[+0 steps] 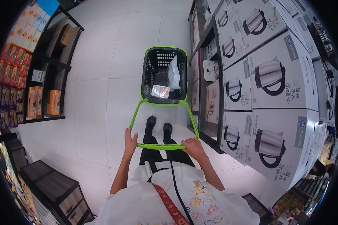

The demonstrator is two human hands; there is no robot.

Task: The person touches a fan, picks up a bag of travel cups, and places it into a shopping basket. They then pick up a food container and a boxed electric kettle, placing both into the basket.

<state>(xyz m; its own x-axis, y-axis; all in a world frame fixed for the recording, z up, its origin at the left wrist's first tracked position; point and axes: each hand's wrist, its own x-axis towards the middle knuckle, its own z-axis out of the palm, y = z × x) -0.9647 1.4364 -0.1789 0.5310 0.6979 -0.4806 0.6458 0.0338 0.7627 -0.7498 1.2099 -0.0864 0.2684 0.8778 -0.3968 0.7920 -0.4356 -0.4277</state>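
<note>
A black shopping basket with a green rim stands on the floor ahead of my feet. Its long green handle is raised toward me. My left hand is at the handle's left corner, with the handle between thumb and fingers. At the right end of the crossbar, my right hand is closed around the handle. Inside the basket lie a white plastic bag along the right side and a clear-wrapped pack at the near end. What the bag holds cannot be made out.
Stacked kettle boxes rise close on my right, beside a dark shelf. To the left stands a black shelf unit with orange boxes and packaged snacks. A dark cabinet is at the lower left. Pale floor tiles run between.
</note>
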